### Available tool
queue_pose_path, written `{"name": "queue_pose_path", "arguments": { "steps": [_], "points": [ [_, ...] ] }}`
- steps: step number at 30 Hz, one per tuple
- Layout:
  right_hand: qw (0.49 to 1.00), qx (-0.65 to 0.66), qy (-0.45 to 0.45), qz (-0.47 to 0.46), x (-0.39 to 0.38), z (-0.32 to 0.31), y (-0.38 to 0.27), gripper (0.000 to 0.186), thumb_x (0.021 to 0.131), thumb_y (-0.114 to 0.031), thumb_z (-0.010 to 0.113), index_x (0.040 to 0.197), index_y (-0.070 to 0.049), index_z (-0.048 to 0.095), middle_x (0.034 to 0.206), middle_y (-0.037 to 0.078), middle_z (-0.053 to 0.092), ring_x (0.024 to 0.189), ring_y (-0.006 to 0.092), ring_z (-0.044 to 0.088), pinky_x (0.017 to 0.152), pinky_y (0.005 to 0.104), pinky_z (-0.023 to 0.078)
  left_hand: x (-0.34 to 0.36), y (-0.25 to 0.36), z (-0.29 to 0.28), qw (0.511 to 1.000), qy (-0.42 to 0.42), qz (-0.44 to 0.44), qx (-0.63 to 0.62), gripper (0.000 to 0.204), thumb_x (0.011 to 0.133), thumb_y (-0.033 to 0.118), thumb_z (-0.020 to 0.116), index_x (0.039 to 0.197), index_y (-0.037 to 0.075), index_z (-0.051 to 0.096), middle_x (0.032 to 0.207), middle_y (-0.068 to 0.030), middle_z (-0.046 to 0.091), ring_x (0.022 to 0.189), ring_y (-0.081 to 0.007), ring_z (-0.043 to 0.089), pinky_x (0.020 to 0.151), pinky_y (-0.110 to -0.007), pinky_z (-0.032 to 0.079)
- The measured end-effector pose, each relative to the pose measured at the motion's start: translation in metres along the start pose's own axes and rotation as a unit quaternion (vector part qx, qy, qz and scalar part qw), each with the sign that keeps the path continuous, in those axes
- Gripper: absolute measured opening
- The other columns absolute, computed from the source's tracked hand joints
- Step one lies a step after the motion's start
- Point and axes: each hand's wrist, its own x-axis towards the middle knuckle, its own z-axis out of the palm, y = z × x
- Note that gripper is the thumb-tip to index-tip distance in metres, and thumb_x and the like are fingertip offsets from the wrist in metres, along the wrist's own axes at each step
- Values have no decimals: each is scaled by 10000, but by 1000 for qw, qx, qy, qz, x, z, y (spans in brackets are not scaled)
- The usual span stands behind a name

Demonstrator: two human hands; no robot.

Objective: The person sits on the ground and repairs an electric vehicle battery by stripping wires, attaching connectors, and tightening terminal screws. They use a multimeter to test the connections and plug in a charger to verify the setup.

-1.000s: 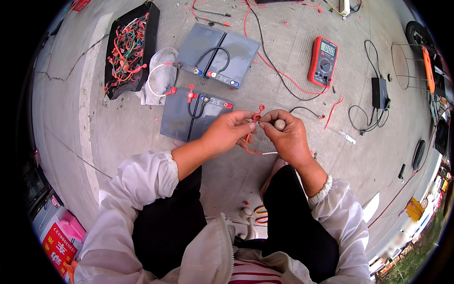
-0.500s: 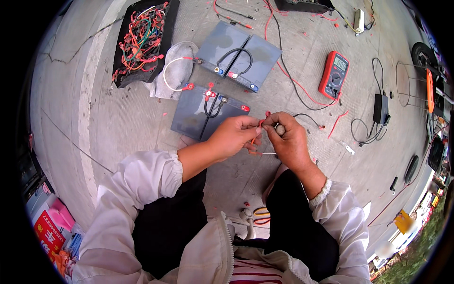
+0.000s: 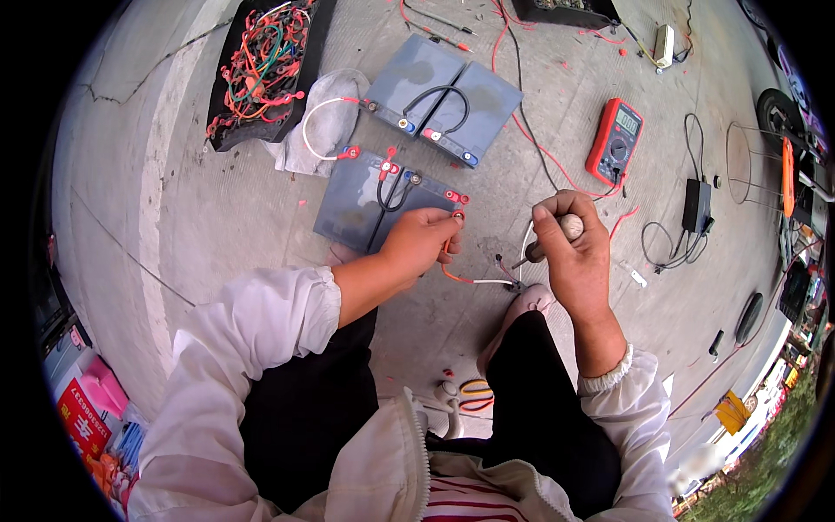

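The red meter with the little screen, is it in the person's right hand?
No, the red meter lies on the grey concrete ground; the right hand holds a tool with a pale, round handle end.

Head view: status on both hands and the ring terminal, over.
Left hand pinches red ring terminal at right edge of nearer battery pair. Right hand holds screwdriver, apart. Left hand partly covers that pair.

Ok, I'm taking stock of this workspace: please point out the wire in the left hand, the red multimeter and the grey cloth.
Held wire (image 3: 453, 276): head view, on its orange stretch.
Red multimeter (image 3: 617, 143): head view, mid-front.
Grey cloth (image 3: 337, 124): head view, bunched middle.
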Motion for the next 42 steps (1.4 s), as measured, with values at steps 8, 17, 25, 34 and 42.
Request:
{"name": "queue_pose_path", "arguments": {
  "steps": [8,17,25,34,42],
  "points": [
    [992,2,-26,-126,-17,-22,-47,197,938,-127,663,1029,47,672,1007,105,664,944,179,643,842,295,513,19,-16,-15,997,37,11,-66,232,995,243,602,1079,36,665,934,-48,651,826,-129,623,745,-276,530],
    [979,-34,-78,-183,-19,1,-20,214,846,-57,706,1052,-6,672,1084,130,692,967,210,651,840,317,503,26,-19,-17,994,32,13,-102,210,1008,199,579,1093,26,661,921,-50,654,813,-132,636,730,-281,546],
    [981,-44,-72,-177,-17,4,-18,214,842,-48,704,1051,-12,674,1089,125,695,954,209,656,834,313,508,23,-16,-15,991,33,14,-125,189,996,168,588,1093,22,658,901,-56,655,778,-133,645,686,-279,559],
    [968,-80,-103,-214,-17,5,-21,262,793,-62,751,1044,-37,679,1097,118,696,965,239,648,842,335,498,21,-11,-13,991,31,13,-129,178,1003,172,575,1071,28,653,881,-53,653,775,-132,640,686,-275,554],
    [915,-200,-186,-297,-19,6,-24,392,716,-113,814,1076,-96,659,1134,70,683,905,272,624,813,366,481,24,-12,-11,989,44,5,-141,179,1009,169,555,1051,23,649,878,-51,649,777,-133,634,690,-277,553]
  ]
}}
